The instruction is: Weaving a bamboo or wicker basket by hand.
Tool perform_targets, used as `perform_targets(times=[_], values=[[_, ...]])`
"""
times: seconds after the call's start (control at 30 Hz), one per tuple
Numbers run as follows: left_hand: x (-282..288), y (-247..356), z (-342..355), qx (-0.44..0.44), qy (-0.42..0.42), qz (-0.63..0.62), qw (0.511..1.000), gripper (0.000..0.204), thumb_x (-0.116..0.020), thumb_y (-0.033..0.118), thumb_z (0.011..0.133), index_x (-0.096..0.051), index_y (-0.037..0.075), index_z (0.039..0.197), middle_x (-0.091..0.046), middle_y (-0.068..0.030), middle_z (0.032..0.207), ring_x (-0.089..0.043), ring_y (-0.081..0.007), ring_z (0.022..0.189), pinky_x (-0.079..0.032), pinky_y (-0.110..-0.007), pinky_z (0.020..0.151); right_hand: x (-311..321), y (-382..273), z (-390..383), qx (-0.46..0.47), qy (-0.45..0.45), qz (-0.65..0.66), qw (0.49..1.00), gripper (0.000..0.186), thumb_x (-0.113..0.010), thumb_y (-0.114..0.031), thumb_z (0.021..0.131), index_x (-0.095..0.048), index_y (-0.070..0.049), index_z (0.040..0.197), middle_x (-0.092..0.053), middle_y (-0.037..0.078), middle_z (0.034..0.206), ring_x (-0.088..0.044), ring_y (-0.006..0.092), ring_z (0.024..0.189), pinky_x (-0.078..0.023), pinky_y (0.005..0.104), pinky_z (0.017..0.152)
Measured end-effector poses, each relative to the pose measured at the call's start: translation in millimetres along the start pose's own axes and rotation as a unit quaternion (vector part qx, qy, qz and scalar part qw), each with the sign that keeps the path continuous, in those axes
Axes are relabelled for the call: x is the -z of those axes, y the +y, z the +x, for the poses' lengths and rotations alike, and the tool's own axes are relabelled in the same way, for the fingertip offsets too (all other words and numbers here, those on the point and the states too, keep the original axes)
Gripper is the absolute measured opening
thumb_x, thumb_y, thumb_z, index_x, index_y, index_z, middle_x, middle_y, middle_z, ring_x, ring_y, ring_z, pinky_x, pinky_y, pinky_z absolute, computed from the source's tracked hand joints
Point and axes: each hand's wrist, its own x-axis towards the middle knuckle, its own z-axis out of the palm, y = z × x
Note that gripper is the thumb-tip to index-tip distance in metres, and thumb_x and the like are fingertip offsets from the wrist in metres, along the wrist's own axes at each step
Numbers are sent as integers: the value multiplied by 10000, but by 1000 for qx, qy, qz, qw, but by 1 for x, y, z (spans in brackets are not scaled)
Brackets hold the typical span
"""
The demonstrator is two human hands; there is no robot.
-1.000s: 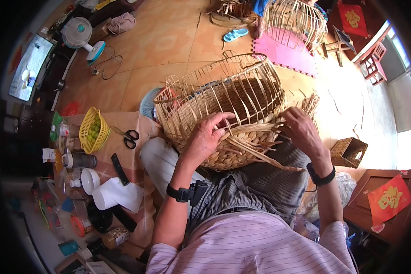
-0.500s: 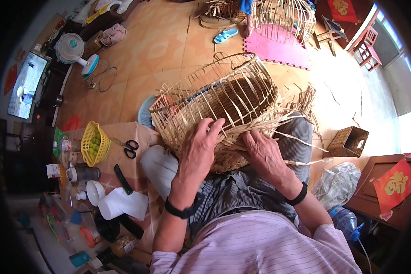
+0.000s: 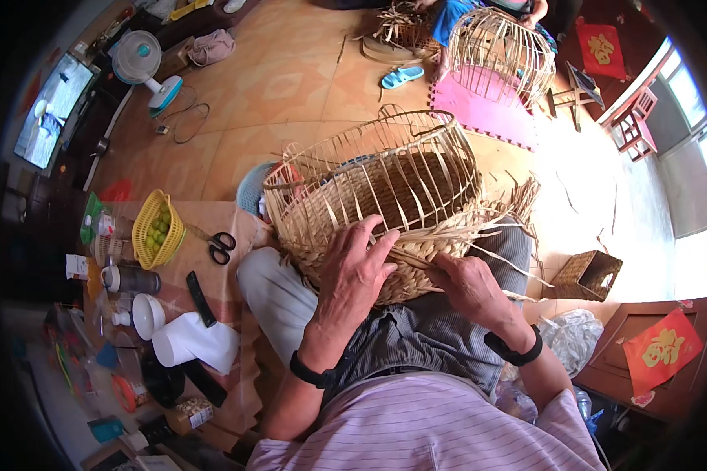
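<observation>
A partly woven straw basket (image 3: 310, 251) lies tilted across my lap, its open-ribbed side facing up and away. Loose straw strands (image 3: 487, 228) trail off its near right side. My left hand (image 3: 349, 279) is at the near wall, thumb and fingers closed around strands by the ribs; the fingertips are partly hidden. Close by on the right, my right hand (image 3: 475, 289) pinches a flat bundle of strands against the weave, its fingers curled underneath. Both wrists carry black bands.
On the left, a low table (image 3: 224, 302) holds black scissors (image 3: 221, 248), a yellow basket (image 3: 145, 239) of green fruit, and a white paper roll (image 3: 184, 341). A small woven box (image 3: 585, 276) sits at right. Beyond, another person handles a ribbed basket frame (image 3: 498, 59) over a pink mat (image 3: 467, 106).
My right hand has turned and its fingers have closed into a pinch on the strands. My left thumb and fingers have shifted along the wall. The view has tilted slightly.
</observation>
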Motion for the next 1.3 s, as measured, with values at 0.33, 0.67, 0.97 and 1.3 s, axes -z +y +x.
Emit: perform_targets(times=[0.33, 0.67, 0.97, 1.3], values=[[-30, 0, -6, 27, 35, -37, 998, 596, -852, -34, 696, -700, 107, 1254, -577, -160, 1321, -537, -347, 1276, -508, -449, 1042, 29, -2, 9, -205, -203, 382, 878, 416, -567, -400, 1101, -647, 9, 1114, -528, -36, 711, -467, 68, 590, -398, 256, 548], [-35, -15, 7, -17, 52, -95, 994, 296, -815, 30, 768, -731, 78, 1047, -667, -51, 1147, -717, -298, 945, -600, -410, 784, 84, -10, -5, -130, -208, 551, 798, 514, -459, -426, 1121, -584, 60, 1235, -667, 101, 795, -672, 191, 649, -561, 278, 603], [-38, -18, 12, 30, 58, -136, 989, 269, -819, 8, 799, -703, 37, 1040, -685, -37, 1087, -725, -230, 887, -588, -346, 750, 63, 20, -4, -105, 47, 438, 892, 201, -669, -139, 1030, -653, -39, 1204, -692, 20, 960, -693, 123, 777, -560, 262, 634], [-30, -16, 12, 18, 46, -106, 993, 481, -720, 11, 895, -547, 51, 1341, -584, -93, 1395, -690, -340, 1094, -595, -423, 857, -3, -10, 82, -69, 69, 448, 889, 264, -711, -235, 1026, -708, 16, 1109, -687, 10, 797, -600, 99, 698, -509, 289, 619]])
